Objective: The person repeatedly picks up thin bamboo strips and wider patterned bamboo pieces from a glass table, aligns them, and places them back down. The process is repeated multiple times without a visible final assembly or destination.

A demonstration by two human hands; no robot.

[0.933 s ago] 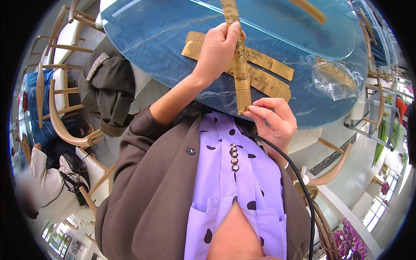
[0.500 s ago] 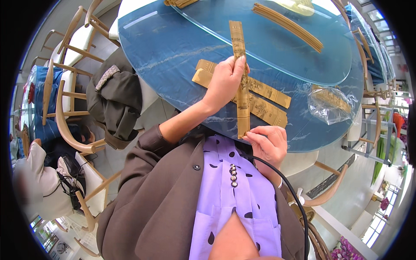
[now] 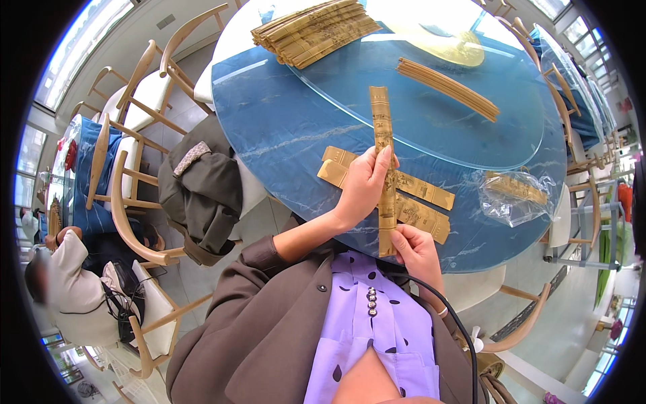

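**Long paper sleeve held over the near edge of the blue table**

My left hand (image 3: 363, 185) is closed around the middle of a long golden paper sleeve (image 3: 383, 168), thumb on one side and fingers wrapped round the other. My right hand (image 3: 416, 250) pinches the sleeve's lower end, just in front of my purple dotted blouse (image 3: 377, 330). The sleeve now stands almost straight away from me, its far end reaching toward the rim of the glass turntable (image 3: 471, 121). Compared with a moment ago, my hands have hardly shifted along it; I judge I am mid-handling, not yet letting go.

Under the sleeve, two flat golden sleeves (image 3: 410, 198) lie crosswise near the table's near edge. A clear plastic bag (image 3: 515, 195) sits toward the right edge. A stack of sleeves (image 3: 313, 30) lies at the far left edge.
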